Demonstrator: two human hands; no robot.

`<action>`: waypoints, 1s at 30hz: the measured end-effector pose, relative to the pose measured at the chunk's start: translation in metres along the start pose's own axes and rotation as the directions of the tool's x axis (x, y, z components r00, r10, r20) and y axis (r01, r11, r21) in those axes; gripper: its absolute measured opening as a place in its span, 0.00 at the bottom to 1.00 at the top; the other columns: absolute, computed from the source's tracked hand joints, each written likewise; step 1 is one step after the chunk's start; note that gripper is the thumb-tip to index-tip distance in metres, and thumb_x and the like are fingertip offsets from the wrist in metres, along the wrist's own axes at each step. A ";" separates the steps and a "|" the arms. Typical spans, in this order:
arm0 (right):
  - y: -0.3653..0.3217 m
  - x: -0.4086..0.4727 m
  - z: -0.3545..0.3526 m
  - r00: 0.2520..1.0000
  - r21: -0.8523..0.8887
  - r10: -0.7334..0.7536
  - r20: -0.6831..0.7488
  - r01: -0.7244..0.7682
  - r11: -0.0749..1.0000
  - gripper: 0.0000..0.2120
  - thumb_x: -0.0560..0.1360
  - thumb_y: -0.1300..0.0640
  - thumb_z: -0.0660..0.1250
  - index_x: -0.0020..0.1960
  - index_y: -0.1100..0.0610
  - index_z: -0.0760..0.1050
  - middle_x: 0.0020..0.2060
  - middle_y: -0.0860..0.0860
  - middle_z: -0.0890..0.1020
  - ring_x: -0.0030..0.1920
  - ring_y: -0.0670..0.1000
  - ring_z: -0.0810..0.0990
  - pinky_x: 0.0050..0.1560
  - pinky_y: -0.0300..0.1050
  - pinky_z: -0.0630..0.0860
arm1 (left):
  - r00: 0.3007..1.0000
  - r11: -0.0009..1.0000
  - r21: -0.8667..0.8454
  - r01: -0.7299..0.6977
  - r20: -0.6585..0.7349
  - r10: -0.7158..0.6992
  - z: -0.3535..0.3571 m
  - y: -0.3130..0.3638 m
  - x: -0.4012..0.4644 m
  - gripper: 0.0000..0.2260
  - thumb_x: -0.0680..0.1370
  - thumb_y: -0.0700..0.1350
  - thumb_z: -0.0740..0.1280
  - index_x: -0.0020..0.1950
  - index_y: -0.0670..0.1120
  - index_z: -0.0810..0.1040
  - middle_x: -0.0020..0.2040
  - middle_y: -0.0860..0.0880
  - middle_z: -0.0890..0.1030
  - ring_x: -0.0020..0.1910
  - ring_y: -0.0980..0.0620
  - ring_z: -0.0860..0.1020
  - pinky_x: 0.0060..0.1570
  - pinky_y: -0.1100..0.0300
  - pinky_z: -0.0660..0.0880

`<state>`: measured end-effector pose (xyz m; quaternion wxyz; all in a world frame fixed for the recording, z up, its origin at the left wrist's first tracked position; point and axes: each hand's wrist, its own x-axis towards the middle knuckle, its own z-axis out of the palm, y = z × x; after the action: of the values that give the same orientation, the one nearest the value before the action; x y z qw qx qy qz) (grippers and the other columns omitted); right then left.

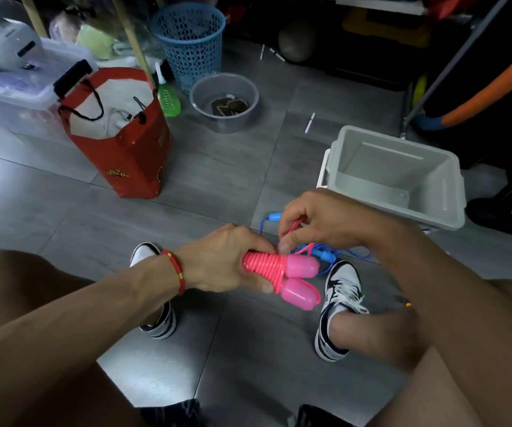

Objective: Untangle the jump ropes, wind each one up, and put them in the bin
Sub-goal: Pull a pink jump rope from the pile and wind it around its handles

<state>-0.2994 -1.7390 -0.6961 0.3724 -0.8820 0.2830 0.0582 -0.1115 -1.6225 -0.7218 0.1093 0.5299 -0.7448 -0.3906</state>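
Gripping the pink jump rope [279,274] by its wound handles in my left hand [227,263] | right hand [319,223] pinching its loose pink cord just above | blue jump rope [325,255] lying on the floor between my shoes | grey bin [446,192] sitting near, right.

The bin [396,177] stands open-topped just beyond the right hand [319,223], nothing inside it and nothing over its mouth. Bare floor [217,167] runs from the hands out to the bowl [224,101]. On the left the red bag [119,134] stands upright, with a clear box [17,87] behind it and a blue basket [188,41] farther back. The blue rope [319,254] lies loose on the floor under the right hand, between the 2 shoes [341,303]. The knees close in at both sides. An orange tube [489,87] and dark gear crowd the right edge behind the bin.
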 end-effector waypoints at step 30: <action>-0.043 0.011 0.066 0.558 0.820 0.683 -0.470 -0.010 0.572 0.29 0.76 0.40 0.70 0.35 0.67 0.77 0.26 0.53 0.72 0.27 0.50 0.65 0.29 0.43 0.60 | 0.620 0.995 0.064 0.076 -0.785 0.003 0.013 0.003 0.026 0.18 0.73 0.47 0.75 0.56 0.42 0.74 0.43 0.45 0.82 0.41 0.39 0.80 0.37 0.54 0.69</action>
<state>-0.2592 -1.6745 -0.7195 0.5198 -0.5016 0.5949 -0.3527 -0.1318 -1.6389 -0.7346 0.3904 0.6665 -0.6288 -0.0887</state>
